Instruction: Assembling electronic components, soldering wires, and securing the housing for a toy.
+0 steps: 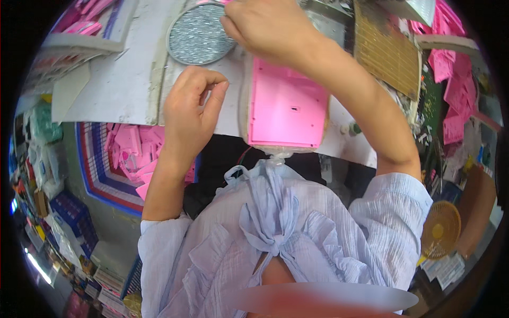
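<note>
Head cam: pink panel [289, 108] is seen at worktop's [233, 119] nr edge, long axis nr–far, R of L hand [193, 103] (fingers curled); far end's overlapped by R arm, the nearer. R hand [260, 24] fingers bent by dish [168, 43]; grasps can't be told.

Right hand [268, 24] cropped at top, small silver pieces [200, 34] indistinct

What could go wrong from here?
The right hand is right beside the dish of metal bits, so a bump might scatter them.
The pink case lies at the table's near edge, close to the person's body; a nudge could perhaps tip it off.
Spilled bits might also drop into the basket of pink parts below and get lost.
</note>
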Motion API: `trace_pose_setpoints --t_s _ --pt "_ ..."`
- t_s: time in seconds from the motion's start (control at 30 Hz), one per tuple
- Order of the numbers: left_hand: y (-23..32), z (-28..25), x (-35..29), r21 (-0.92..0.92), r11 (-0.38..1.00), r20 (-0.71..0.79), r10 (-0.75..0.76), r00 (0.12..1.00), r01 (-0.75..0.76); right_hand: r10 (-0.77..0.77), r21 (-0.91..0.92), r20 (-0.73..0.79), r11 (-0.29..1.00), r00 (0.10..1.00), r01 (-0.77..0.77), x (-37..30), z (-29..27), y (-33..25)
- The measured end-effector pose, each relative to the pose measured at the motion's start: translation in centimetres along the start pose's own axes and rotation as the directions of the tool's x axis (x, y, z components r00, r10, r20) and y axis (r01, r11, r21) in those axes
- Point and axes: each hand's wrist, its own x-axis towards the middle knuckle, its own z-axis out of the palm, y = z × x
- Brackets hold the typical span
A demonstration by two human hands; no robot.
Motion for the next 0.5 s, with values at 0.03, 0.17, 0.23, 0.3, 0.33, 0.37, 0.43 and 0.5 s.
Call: trace_pose_setpoints --t_s 0.03,0.17,0.23,0.3,0.33,0.37,0.43,0.5 --pt "0.2 0.3 -0.2 -0.024 1.0 -0.005 0.019 1.0 -0.019 -0.039 0.06 -0.106 0.997 0.994 0.046 -2.3 -1.2 0.1" --pt "1.6 2.0 -0.9 -0.148 0.989 0.066 0.003 0.998 0.007 0.145 0.277 -0.165 0.956 0.976 -0.095 -12.8 -4.1 -0.4" --pt "2.1 2.6 -1.1 -0.169 0.985 0.173 0.008 0.985 0.022 0.228 0.376 -0.079 0.909 0.97 -0.183 -17.1 -4.0 -1.0" --pt "2.8 3.3 -1.2 -0.192 0.98 0.259 -0.006 0.966 0.058 0.288 0.417 -0.093 0.881 0.953 -0.225 -19.7 -3.1 -2.1" --pt "3.0 3.7 -1.2 -0.211 0.976 0.243 0.009 0.97 0.043 0.314 0.439 -0.104 0.866 0.944 -0.239 -20.3 -2.8 -2.3" --pt "3.3 4.1 -1.1 -0.23 0.973 0.226 0.024 0.974 0.029 0.322 0.401 -0.126 0.882 0.938 -0.249 -20.5 -2.8 -2.2" --pt "3.6 4.9 -0.9 -0.244 0.97 0.198 0.062 0.978 -0.012 0.334 0.32 -0.173 0.909 0.927 -0.268 -20.5 -2.5 -1.9" --pt "3.7 5.5 -0.6 -0.236 0.97 0.179 0.111 0.978 -0.067 0.309 0.282 -0.186 0.926 0.933 -0.25 -19.6 -2.3 -1.3"
